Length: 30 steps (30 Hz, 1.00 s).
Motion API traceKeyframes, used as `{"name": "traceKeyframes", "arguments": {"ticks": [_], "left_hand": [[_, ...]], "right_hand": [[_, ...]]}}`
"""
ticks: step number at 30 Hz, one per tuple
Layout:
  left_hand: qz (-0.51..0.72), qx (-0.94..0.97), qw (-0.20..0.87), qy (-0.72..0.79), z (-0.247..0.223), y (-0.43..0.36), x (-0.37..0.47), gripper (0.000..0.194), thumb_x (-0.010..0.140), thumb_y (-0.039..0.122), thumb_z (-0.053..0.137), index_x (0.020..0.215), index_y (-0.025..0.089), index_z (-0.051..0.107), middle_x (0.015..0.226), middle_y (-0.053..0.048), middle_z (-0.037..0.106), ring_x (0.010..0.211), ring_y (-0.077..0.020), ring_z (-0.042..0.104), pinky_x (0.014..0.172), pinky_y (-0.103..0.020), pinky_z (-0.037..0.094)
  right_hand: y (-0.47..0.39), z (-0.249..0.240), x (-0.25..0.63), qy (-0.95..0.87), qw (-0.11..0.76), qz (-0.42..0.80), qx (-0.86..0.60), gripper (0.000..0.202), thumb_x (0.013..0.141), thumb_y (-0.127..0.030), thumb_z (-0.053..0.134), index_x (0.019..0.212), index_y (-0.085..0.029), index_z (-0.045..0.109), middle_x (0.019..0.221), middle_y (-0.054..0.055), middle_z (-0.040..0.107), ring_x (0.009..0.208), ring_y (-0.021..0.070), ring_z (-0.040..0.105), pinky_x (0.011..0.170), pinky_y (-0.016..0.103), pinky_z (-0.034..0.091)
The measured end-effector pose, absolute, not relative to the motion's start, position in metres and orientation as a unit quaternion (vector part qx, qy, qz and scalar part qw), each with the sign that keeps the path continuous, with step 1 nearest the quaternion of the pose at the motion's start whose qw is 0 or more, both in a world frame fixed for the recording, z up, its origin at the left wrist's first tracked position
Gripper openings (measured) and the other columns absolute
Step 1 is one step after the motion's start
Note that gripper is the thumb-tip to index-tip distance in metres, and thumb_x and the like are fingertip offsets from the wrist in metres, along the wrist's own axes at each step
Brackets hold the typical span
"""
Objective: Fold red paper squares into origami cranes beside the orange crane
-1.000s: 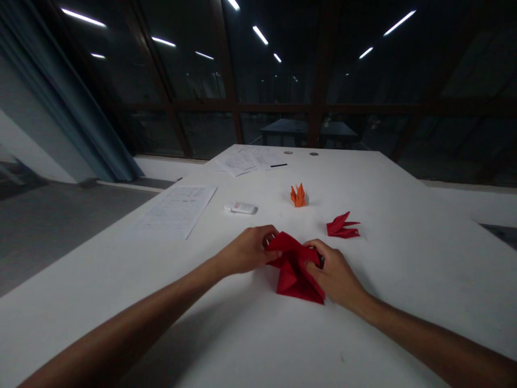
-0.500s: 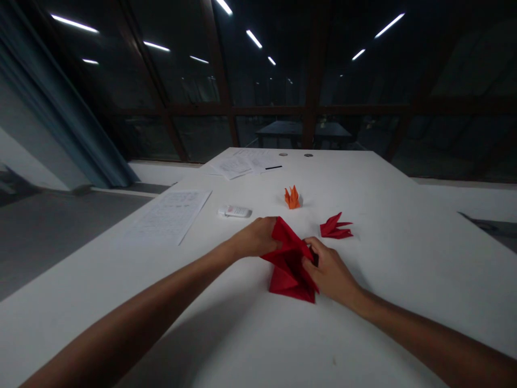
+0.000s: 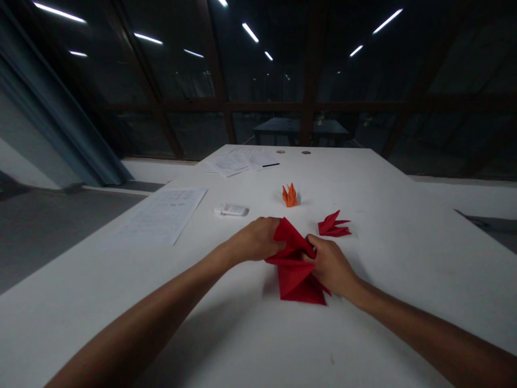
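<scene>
A partly folded sheet of red origami paper (image 3: 297,280) is held between my two hands, just over the white table (image 3: 388,323). My left hand (image 3: 262,237) pinches its upper left corner. At the right edge, my right hand (image 3: 329,264) grips the paper, with the thumb inside a fold. The lower part of the paper spreads into a flat-bottomed shape facing me. Beyond my right hand lies a small red folded paper figure (image 3: 334,224). An orange folded paper figure (image 3: 290,195) stands farther back.
A white bottle-like item (image 3: 231,210) lies left of the orange figure. One printed sheet (image 3: 161,215) rests near the left table edge; several papers (image 3: 238,160) and a thin black stick (image 3: 271,165) lie at the back. Two round discs (image 3: 306,152) sit near the far edge.
The red paper's folds have shifted: its opening has narrowed and a front flap shows more flatly. My right thumb has moved deeper into the fold. The view has shifted slightly.
</scene>
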<state>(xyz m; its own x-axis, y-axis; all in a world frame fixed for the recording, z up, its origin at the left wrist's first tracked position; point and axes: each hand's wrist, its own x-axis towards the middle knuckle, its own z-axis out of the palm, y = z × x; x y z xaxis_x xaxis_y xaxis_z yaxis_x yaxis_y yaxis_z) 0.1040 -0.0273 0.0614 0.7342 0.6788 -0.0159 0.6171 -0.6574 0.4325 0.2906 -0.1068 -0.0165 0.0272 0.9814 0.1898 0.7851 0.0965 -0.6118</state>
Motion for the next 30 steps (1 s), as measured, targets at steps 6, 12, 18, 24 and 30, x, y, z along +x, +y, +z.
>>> {"name": "traceKeyframes", "arguments": {"ticks": [6,12,18,24,30], "left_hand": [[0.115,0.888,0.231,0.381,0.058,-0.03,0.108,0.022,0.086,0.039,0.06,0.079,0.019,0.067,0.073,-0.002,0.07,0.063,-0.0154,0.06,0.057,-0.025,0.04],[0.137,0.882,0.224,0.391,0.051,-0.024,0.109,0.022,0.086,0.033,0.058,0.073,0.018,0.066,0.067,0.0,0.066,0.06,-0.0141,0.057,0.056,-0.024,0.038],[0.158,0.883,0.213,0.386,0.042,-0.026,0.108,0.057,0.07,0.03,0.08,0.123,0.026,0.061,0.114,-0.004,0.072,0.098,-0.0251,0.068,0.083,-0.033,0.052],[0.148,0.926,0.117,0.327,0.046,-0.041,0.117,0.079,0.076,0.027,0.079,0.144,0.035,0.039,0.145,-0.004,0.054,0.111,-0.0297,0.067,0.092,-0.042,0.053],[0.138,0.935,0.08,0.318,0.043,-0.04,0.117,0.059,0.084,0.024,0.071,0.137,0.032,0.048,0.146,-0.005,0.052,0.109,-0.028,0.068,0.093,-0.039,0.054]], "right_hand": [[-0.108,-0.02,0.289,-0.666,0.326,0.167,-0.649,0.011,0.08,-0.021,0.058,0.081,-0.024,0.048,0.071,-0.003,0.058,0.064,0.0163,0.052,0.061,0.027,0.032],[-0.114,-0.023,0.288,-0.671,0.409,0.219,-0.578,0.011,0.085,-0.018,0.052,0.081,-0.024,0.045,0.072,-0.004,0.055,0.065,0.0156,0.051,0.063,0.027,0.037],[-0.113,-0.026,0.288,-0.638,0.44,0.253,-0.579,0.009,0.089,-0.027,0.057,0.086,-0.024,0.049,0.073,-0.005,0.056,0.064,0.0156,0.054,0.061,0.028,0.039],[-0.109,-0.025,0.289,-0.632,0.455,0.27,-0.566,0.008,0.086,-0.02,0.059,0.094,-0.022,0.057,0.087,-0.001,0.067,0.073,0.017,0.062,0.068,0.029,0.045],[-0.111,-0.023,0.288,-0.646,0.435,0.271,-0.565,0.015,0.084,-0.014,0.056,0.097,-0.021,0.06,0.093,0.001,0.071,0.077,0.0174,0.065,0.073,0.03,0.048]]}}
